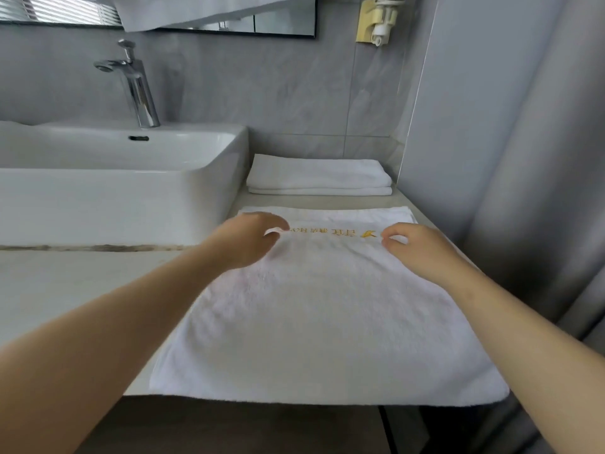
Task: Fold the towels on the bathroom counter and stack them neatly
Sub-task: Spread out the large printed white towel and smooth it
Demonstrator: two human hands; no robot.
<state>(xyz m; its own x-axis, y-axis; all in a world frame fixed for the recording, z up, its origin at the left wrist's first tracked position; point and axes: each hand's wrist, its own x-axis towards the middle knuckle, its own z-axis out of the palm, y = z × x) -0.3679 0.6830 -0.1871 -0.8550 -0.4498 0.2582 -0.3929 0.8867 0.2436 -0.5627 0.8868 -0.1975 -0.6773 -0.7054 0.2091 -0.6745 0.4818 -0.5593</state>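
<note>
White towel (pixel 327 309) flat on table (pixel 49 283), frame centre. Left hand (pixel 248 239) and right hand (pixel 415 247) each pinch its far fold. Folded towels (pixel 317 176) stacked behind.

Beyond the left hand (pixel 244 242) and right hand (pixel 414 249): bare strip of surface (pixel 327 200), then the stack of folded towels (pixel 319 176) against the back wall.
Left of the left hand: basin (pixel 124 191) side wall stands close.
Right of the right hand: grey wall (pixel 491 158) runs along the surface edge.
Between the hands: flat towel (pixel 327 306), nothing upright.
Above the basin: faucet (pixel 134 83).
</note>
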